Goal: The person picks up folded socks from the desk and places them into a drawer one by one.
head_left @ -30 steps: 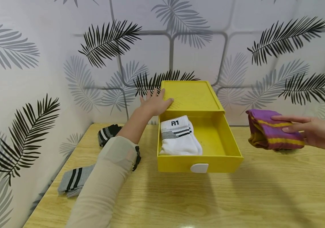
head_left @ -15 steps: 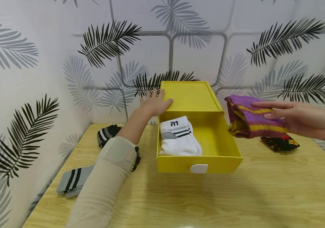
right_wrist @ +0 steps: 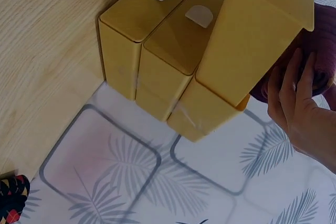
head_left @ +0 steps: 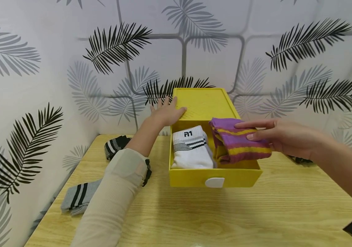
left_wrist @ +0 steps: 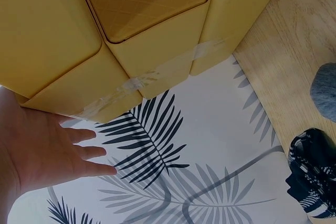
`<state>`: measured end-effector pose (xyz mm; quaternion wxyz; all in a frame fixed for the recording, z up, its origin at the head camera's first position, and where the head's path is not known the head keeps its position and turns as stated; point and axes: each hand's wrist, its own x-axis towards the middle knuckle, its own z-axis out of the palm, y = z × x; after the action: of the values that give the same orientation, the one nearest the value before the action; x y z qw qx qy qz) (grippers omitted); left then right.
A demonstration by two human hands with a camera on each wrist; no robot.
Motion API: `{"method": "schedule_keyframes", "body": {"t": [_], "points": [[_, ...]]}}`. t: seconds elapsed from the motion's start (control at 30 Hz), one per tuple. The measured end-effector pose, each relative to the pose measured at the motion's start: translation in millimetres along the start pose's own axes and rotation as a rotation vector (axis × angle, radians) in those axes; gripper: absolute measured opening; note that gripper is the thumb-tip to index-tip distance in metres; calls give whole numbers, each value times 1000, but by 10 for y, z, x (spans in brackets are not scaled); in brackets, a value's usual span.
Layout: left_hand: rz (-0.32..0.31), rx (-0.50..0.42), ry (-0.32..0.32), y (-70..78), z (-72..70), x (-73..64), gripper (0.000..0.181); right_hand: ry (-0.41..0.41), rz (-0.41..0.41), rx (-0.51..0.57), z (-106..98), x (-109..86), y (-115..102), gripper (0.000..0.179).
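A yellow drawer (head_left: pixel 188 178) with a white tab stands pulled out under the yellow cabinet top (head_left: pixel 205 103). Folded white socks (head_left: pixel 191 151) with black stripes lie along its left side. My left hand (head_left: pixel 167 113) rests at the cabinet's top left edge with fingers spread, and the left wrist view shows that hand (left_wrist: pixel 47 150) against the cabinet side. Between thumb and fingers, my right hand (head_left: pixel 274 133) grips folded purple-and-yellow striped socks (head_left: pixel 241 140) at the drawer's right half, partly below its rim. The right wrist view shows the bundle (right_wrist: pixel 323 35) partly behind the drawer.
Black-and-white socks (head_left: pixel 115 145) and grey socks (head_left: pixel 81 195) with black stripes lie on the wooden table (head_left: pixel 194 216) at left. My left sleeve partly covers another dark item (head_left: pixel 147 173). Behind my right arm are dark patterned socks (right_wrist: pixel 13 198). A patterned backdrop rises behind the cabinet.
My right hand has carried the purple striped socks leftward from the table's right side into the drawer's opening. The left hand has kept its place.
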<state>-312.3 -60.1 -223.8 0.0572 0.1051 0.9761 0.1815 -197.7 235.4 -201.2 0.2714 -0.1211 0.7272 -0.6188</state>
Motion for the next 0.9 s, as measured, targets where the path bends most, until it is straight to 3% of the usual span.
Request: {"method": "schedule_keyframes", "body": {"t": [0.2, 0.3, 0.67, 0.77, 0.9], "points": [[8, -1, 10, 0, 6, 4, 67, 102, -1, -177, 169, 89, 15, 44], [8, -3, 9, -2, 7, 6, 67, 117, -30, -270, 233, 129, 39, 51], [10, -10, 9, -31, 4, 8, 68, 228, -185, -798, 423, 272, 68, 37], [7, -12, 7, -29, 5, 7, 68, 219, -199, -868, 427, 280, 66, 36], [8, -10, -3, -23, 12, 12, 68, 136, -141, -855, 395, 231, 34, 42]]}}
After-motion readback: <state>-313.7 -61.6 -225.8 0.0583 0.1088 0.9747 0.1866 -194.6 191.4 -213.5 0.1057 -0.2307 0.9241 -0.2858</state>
